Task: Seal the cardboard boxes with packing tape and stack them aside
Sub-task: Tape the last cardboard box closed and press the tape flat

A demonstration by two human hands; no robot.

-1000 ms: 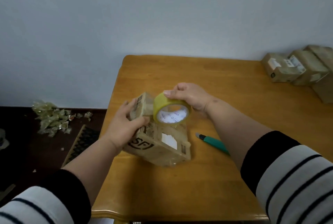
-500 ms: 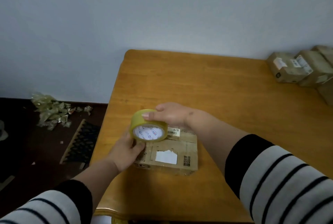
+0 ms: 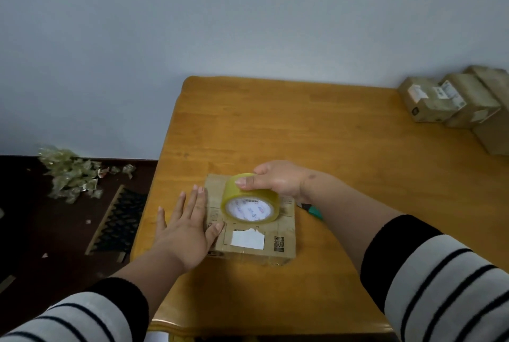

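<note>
Two hands work over one cardboard box (image 3: 249, 227), which lies flat on the wooden table (image 3: 330, 143), toward its near left part and close to the left edge. In the head view, the only one given, the left hand (image 3: 186, 227) lies flat with fingers straight and spread, its palm at the box's left side and its thumb resting on the top face; this looks like a bracing hold, to keep the box from sliding while tape is drawn across. The right hand (image 3: 278, 180) curls its fingers and thumb round the tape roll (image 3: 249, 199), which stands tilted on the box's top with its white core facing the camera; held so, the roll is likely placed to lay a strip over the top seam, though whether a tape end already sticks to the cardboard cannot be told. A torn white label (image 3: 248, 238) and a printed code sit on the box's near part. Just beside the box, to its right, a green-handled cutter (image 3: 312, 210) lies half hidden under the right wrist, within reach for cutting the strip. Several sealed boxes (image 3: 451, 104) stand grouped at the far right edge, well apart, with open wood between them and the box being sealed. Off the table's left edge, on the dark floor, lie crumpled tape scraps (image 3: 73, 173) and a dark mat (image 3: 119, 222).
</note>
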